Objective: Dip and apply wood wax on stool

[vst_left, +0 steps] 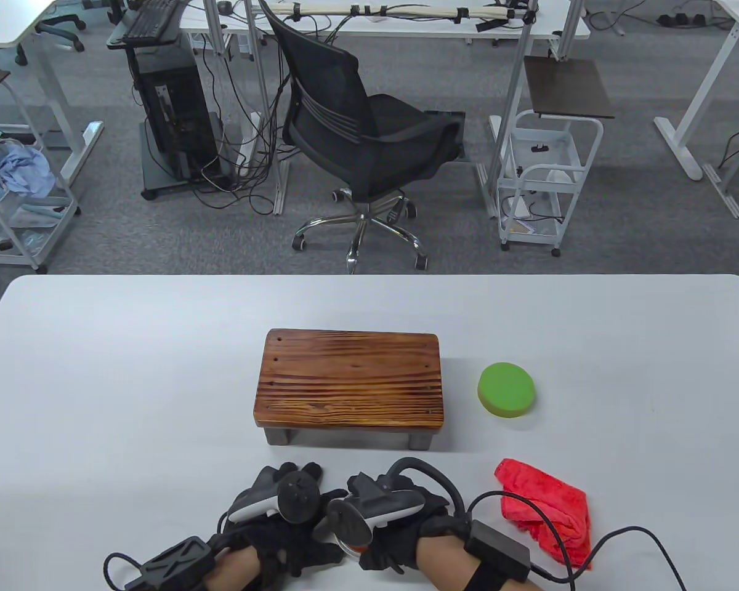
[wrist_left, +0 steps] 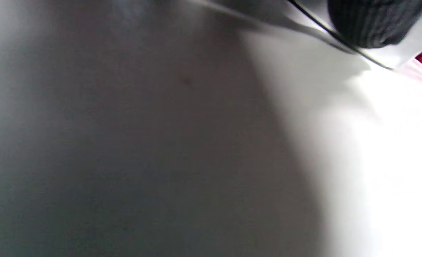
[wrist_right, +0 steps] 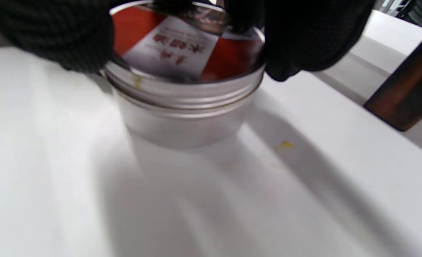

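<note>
Early stage. Small round metal wax tin (wrist_right: 184, 103), red-labelled lid on, sits near side of brown wooden stool (vst_left: 350, 388). Right hand (vst_left: 388, 523) fingers curl round lid; left hand (vst_left: 277, 523) grip unclear. Green round sponge (vst_left: 507, 390) right of stool, undipped; stool unwaxed.

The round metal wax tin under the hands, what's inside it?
Cannot be seen: the round metal wax tin has its red-labelled lid on, with right hand fingers around the rim.
</note>
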`<state>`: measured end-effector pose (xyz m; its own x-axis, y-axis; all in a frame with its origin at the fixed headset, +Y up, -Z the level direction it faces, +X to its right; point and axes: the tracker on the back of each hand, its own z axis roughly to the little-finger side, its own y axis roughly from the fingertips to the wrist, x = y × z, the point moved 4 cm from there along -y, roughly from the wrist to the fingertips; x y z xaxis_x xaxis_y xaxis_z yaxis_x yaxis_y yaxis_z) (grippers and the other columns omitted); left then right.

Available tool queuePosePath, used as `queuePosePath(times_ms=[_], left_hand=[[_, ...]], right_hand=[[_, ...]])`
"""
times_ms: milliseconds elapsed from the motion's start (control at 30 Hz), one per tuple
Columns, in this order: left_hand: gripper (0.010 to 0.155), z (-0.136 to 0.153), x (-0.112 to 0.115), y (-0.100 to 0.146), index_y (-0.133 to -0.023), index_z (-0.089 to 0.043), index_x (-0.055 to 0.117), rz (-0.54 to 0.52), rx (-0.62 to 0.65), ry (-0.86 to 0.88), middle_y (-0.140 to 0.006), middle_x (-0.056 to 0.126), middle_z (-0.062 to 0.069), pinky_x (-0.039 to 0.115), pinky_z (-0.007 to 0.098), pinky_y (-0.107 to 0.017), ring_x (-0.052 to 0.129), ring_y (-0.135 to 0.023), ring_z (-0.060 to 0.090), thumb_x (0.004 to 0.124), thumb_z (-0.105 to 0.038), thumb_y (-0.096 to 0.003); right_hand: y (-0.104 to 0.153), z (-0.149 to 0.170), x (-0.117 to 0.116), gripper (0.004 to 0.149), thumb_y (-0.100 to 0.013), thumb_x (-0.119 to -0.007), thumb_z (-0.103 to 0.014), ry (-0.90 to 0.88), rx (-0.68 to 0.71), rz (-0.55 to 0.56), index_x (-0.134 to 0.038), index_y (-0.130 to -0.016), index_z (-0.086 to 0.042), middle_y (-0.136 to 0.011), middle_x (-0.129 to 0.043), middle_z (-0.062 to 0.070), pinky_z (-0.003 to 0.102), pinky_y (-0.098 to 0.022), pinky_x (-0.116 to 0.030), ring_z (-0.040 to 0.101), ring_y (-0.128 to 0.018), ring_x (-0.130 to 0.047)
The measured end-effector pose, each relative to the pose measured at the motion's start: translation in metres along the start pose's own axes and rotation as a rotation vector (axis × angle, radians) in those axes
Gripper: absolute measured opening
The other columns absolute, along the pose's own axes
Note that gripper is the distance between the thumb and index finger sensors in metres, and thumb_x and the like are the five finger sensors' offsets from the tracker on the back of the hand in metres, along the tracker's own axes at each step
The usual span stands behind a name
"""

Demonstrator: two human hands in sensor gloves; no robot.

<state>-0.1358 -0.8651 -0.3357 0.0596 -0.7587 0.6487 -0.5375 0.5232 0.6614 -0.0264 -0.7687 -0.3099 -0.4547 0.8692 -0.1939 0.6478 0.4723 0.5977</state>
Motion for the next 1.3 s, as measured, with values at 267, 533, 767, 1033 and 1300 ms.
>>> queuePosePath(times_ms=[267,533,767,1033,1300], left_hand=[[0.068,0.0,0.0,0.0,-0.107,-0.053,0.016,-0.001,0.001,0.0,-0.111,-0.024,0.017,-0.003,0.079,-0.054,-0.024,-0.089,0.054,0.061,-0.074,-0.0604],[0.068,0.0,0.0,0.0,-0.106,-0.053,0.016,-0.001,0.001,0.002,-0.111,-0.024,0.017,-0.003,0.079,-0.054,-0.024,-0.089,0.054,0.061,-0.074,-0.0604],[0.068,0.0,0.0,0.0,-0.106,-0.053,0.016,-0.001,0.001,0.003,-0.111,-0.024,0.017,-0.003,0.079,-0.054,-0.024,-0.089,0.054,0.062,-0.074,-0.06],[0.07,0.0,0.0,0.0,-0.107,-0.052,0.015,0.0,0.0,0.003,-0.111,-0.024,0.017,-0.004,0.079,-0.054,-0.024,-0.089,0.054,0.063,-0.074,-0.0593],[0.072,0.0,0.0,0.0,-0.106,-0.052,0.014,0.001,-0.005,-0.004,-0.111,-0.024,0.017,-0.004,0.079,-0.054,-0.025,-0.089,0.054,0.063,-0.074,-0.059]], right_hand=[[0.006,0.012,0.007,0.081,-0.051,-0.082,-0.06,-0.042,0.0,0.021,-0.034,-0.108,-0.028,-0.114,-0.045,0.012,0.054,-0.061,-0.081,0.032,-0.093,-0.081],[0.002,0.004,0.016,0.072,-0.049,-0.093,-0.052,0.083,0.115,-0.011,-0.045,-0.102,-0.049,-0.117,-0.042,0.0,0.06,-0.065,-0.077,0.033,-0.1,-0.078],[-0.004,0.001,0.007,0.064,-0.051,-0.091,-0.048,0.056,0.114,0.0,-0.05,-0.1,-0.043,-0.111,-0.052,-0.001,0.047,-0.063,-0.082,0.028,-0.092,-0.081],[-0.003,0.0,0.004,0.063,-0.052,-0.086,-0.051,0.041,0.072,0.011,-0.048,-0.102,-0.037,-0.11,-0.052,0.004,0.044,-0.06,-0.083,0.032,-0.087,-0.082],[0.0,-0.002,-0.002,0.066,-0.053,-0.079,-0.055,0.026,-0.015,0.033,-0.045,-0.103,-0.029,-0.109,-0.052,0.01,0.042,-0.056,-0.084,0.034,-0.082,-0.083]])
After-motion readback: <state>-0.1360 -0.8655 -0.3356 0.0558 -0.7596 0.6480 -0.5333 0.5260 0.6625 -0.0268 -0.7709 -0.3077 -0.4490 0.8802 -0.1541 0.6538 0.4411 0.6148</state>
